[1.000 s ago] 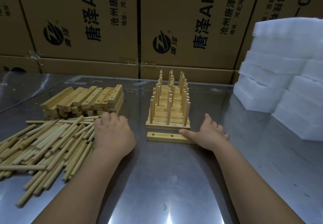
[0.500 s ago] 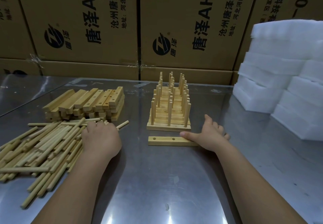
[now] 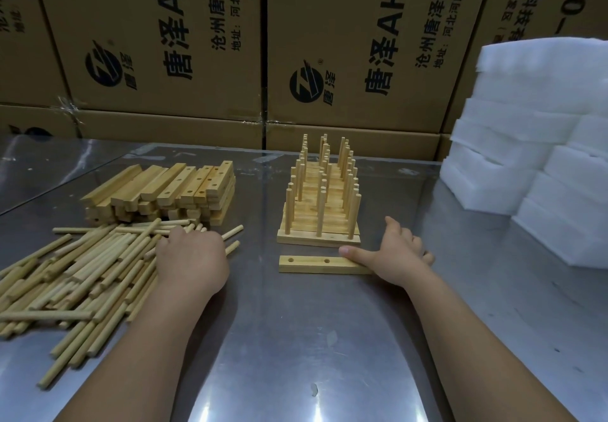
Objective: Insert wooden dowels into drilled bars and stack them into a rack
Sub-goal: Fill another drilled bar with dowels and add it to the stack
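rack: landmark; drilled bars laid side by side, upright dowels in three rows, standing on the steel table.
loose bar: lies flat just in front of the rack, parallel to its front edge, with a narrow gap between them; two open holes show on its top face.
right hand: at the front right corner of the rack, covering the right end of the loose bar; thumb lies straight along the bar's rear edge, pointing left; fingers loosely bent on the table beyond the bar's end; the hand presses rather than grips.
left hand: left of the rack, well apart from the loose bar; palm down on the near edge of the dowel pile; fingers bent into the dowels and hidden by the back of the hand; grip on a dowel cannot be told.
bar stack: left of the rack, behind the dowel pile.
foam blocks: right of the rack, well apart.
cartons: behind the rack.
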